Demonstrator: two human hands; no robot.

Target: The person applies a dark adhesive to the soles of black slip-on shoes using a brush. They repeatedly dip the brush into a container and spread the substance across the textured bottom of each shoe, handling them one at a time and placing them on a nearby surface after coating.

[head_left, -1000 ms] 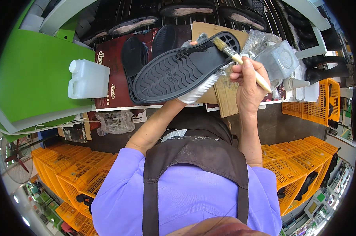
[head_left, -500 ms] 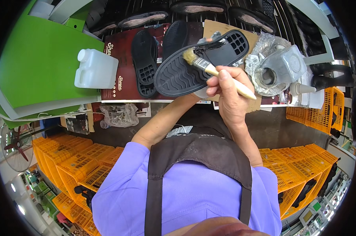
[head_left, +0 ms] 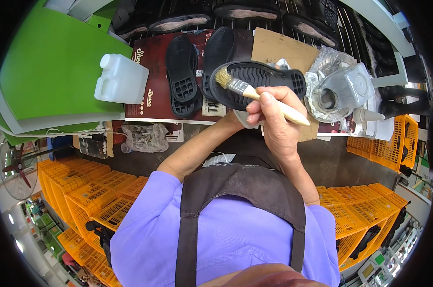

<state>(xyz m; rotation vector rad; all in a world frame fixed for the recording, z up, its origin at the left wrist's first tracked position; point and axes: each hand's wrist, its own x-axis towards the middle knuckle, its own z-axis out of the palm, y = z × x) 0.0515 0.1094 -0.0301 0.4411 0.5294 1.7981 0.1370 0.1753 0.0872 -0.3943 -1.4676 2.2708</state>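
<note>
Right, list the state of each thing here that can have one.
Right hand: closed around the brush handle.
Left hand: mostly hidden beneath the held sole.
Brush: held, bristles at the sole's rounded end.
Held sole: raised, ridged face showing.
Two black soles: overlapping, lying on the red board.
White jug: capped.
Clear plastic wrapping: crumpled.
Orange crates: stacked.

1. A green panel (head_left: 53, 71) is filling the upper left.
2. A dark barred rack (head_left: 349, 36) is running across the top, a pale frame (head_left: 393, 76) bending at its right.
3. Orange crates (head_left: 84, 191) are lining both lower sides.
4. Dark floor (head_left: 331, 155) is showing between.
5. A fan (head_left: 18, 168) is standing far left, lights (head_left: 11, 218) glowing below.
</note>
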